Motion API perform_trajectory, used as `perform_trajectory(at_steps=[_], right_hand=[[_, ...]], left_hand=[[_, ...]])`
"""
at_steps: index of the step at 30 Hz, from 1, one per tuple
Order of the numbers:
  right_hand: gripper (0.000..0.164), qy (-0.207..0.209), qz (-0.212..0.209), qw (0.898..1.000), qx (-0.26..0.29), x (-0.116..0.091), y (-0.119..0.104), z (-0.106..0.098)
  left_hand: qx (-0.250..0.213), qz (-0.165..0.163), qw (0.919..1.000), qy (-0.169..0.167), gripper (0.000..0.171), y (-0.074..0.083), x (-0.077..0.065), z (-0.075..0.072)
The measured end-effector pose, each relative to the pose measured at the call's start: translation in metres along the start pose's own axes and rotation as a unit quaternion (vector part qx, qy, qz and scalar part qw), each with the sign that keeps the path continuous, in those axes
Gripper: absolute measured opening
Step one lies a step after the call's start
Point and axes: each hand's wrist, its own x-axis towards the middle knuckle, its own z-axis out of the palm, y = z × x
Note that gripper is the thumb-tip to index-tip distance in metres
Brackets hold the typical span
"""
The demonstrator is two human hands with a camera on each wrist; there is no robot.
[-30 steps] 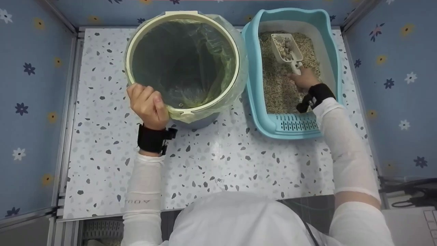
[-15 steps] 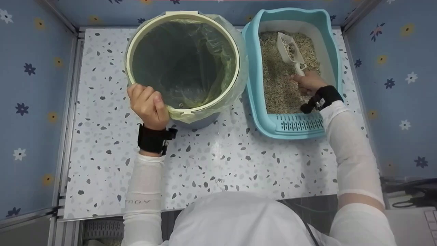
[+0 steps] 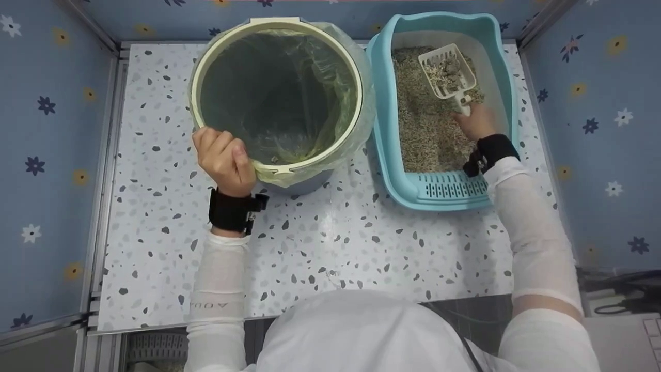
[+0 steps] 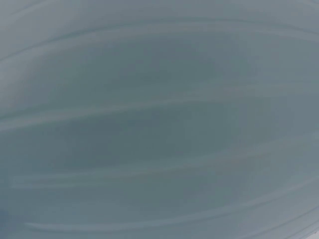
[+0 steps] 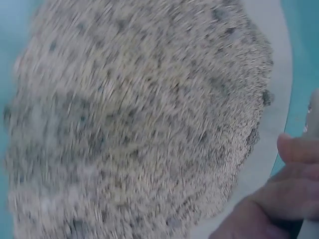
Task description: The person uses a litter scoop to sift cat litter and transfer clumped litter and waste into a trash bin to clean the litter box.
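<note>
My right hand (image 3: 476,123) grips the handle of a white slotted litter scoop (image 3: 448,72), held over the litter box. Clumps and pellets of litter lie in the scoop's basket. Below it, the turquoise litter box (image 3: 384,119) holds a bed of tan-grey litter (image 3: 423,134). In the right wrist view the fingers (image 5: 299,149) curl at the right edge, and the litter is blurred. My left hand (image 3: 224,160) grips the pale yellow rim of a trash bin (image 3: 276,169) at its front left. A thin translucent yellow bag (image 3: 341,103) lines the bin. The left wrist view is filled by the bin's ridged grey-blue side (image 4: 159,134).
The bin and the litter box stand side by side on a speckled white table (image 3: 310,243). Blue flowered walls (image 3: 594,129) enclose the back and sides. Dark cables (image 3: 619,289) lie at the lower right, beyond the table.
The scoop has tilted and turned in my right hand, then come level, and sits a little farther right. It carries litter throughout. My left hand and the bin have stayed put.
</note>
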Motion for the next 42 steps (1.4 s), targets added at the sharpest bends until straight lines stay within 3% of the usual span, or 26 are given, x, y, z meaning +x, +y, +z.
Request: perform_trajectory(at_steps=[8,14,20,23,27,30,34,39,42], right_hand=[[0.036,0.151,-0.018,0.984,-0.091,-0.007,0.002,0.001],[0.031,0.175,-0.018,0.975,-0.133,-0.01,0.005,0.002],[0.03,0.171,-0.013,0.976,-0.134,-0.012,0.004,0.002],[0.036,0.137,-0.009,0.983,-0.121,-0.012,0.003,0.0],[0.057,0.031,0.002,0.998,-0.052,-0.013,0.004,-0.003],[0.072,-0.047,0.022,0.999,0.015,-0.012,0.007,-0.004],[0.076,-0.104,0.045,0.988,0.102,-0.011,0.01,-0.004],[0.031,-0.149,0.067,0.959,0.231,-0.013,0.007,-0.006],[0.03,-0.167,0.078,0.944,0.275,-0.015,0.003,-0.007]], left_hand=[[0.003,-0.002,1.0,0.0,0.045,-0.002,-0.001,-0.001],[0.006,-0.003,1.0,-0.002,0.049,-0.001,0.0,-0.001],[0.006,-0.001,1.0,0.0,0.051,0.001,0.001,-0.001],[0.005,0.0,1.0,0.0,0.048,0.001,0.001,-0.001],[0.003,-0.001,1.0,0.0,0.045,0.0,0.0,-0.001],[0.002,0.001,1.0,0.0,0.044,-0.001,-0.001,0.0],[0.004,0.001,1.0,-0.001,0.042,-0.006,-0.005,0.0],[0.01,-0.001,0.9999,-0.001,0.042,-0.016,-0.013,-0.001],[0.008,-0.001,1.0,-0.001,0.046,-0.011,-0.008,-0.001]])
